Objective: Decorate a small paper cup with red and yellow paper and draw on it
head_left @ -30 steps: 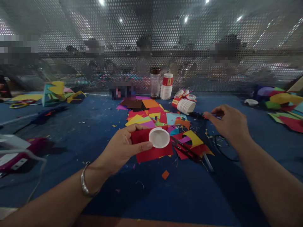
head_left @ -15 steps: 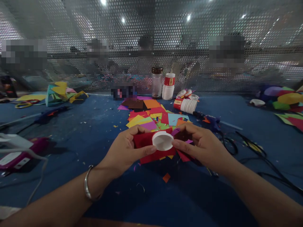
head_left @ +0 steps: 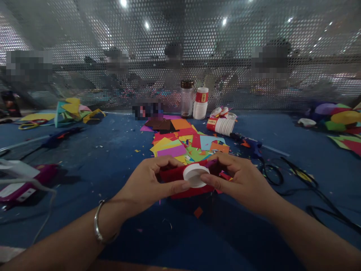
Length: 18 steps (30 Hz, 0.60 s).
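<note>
A shallow white disc with a raised rim [head_left: 194, 177], like a cut-off paper cup bottom, is held between my two hands over the blue table. Behind and below it is a sheet of red paper [head_left: 187, 193]. My left hand [head_left: 150, 182] pinches the red paper, its thumb at the disc's left edge. With its thumb on the disc's right side, my right hand [head_left: 238, 178] grips from the other side, fingers curled behind. A small purple bit [head_left: 210, 163] shows by the right fingers; its kind is unclear.
Colored paper pieces [head_left: 172, 150] lie just beyond my hands. Behind them stand a glass jar [head_left: 186, 99] and stacked paper cups [head_left: 200, 107]; another cup stack [head_left: 221, 126] lies sideways. Glue guns [head_left: 251, 145] [head_left: 60, 137] with cords lie right and left. A purple power strip [head_left: 42, 175] sits left.
Both hands have lowered slightly with the disc and red paper, which now tilts flatter. My right thumb has slid from the disc's edge further onto its face.
</note>
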{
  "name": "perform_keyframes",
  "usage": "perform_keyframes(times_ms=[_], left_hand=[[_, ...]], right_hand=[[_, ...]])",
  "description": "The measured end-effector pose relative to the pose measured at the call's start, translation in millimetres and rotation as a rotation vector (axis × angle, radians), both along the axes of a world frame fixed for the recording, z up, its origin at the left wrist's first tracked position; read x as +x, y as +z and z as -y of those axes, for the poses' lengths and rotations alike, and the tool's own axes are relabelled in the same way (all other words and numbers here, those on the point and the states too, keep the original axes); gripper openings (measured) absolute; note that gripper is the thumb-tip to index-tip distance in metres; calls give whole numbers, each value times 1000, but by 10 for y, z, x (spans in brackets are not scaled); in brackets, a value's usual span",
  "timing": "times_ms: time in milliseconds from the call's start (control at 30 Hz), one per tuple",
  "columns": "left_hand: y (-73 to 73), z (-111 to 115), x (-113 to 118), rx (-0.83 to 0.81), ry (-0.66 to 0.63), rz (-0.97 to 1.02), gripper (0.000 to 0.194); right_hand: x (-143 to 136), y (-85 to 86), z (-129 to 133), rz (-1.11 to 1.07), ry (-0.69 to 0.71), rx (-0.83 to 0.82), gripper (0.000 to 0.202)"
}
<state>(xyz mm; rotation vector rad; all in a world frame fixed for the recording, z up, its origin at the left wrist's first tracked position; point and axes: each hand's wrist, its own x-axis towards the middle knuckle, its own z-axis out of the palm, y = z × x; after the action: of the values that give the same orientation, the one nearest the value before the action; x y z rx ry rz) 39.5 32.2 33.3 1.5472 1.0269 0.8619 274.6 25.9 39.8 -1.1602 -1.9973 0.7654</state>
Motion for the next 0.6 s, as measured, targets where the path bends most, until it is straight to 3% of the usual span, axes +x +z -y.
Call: perform_keyframes(times_ms=[233, 600], left_hand=[[37, -53, -6, -15, -110, 17, 21], [-12, -66, -35, -33, -49, 33, 18]], right_hand=[[-24, 7, 12, 2, 33, -7, 28], [-8, -5, 6, -27, 60, -50, 29]])
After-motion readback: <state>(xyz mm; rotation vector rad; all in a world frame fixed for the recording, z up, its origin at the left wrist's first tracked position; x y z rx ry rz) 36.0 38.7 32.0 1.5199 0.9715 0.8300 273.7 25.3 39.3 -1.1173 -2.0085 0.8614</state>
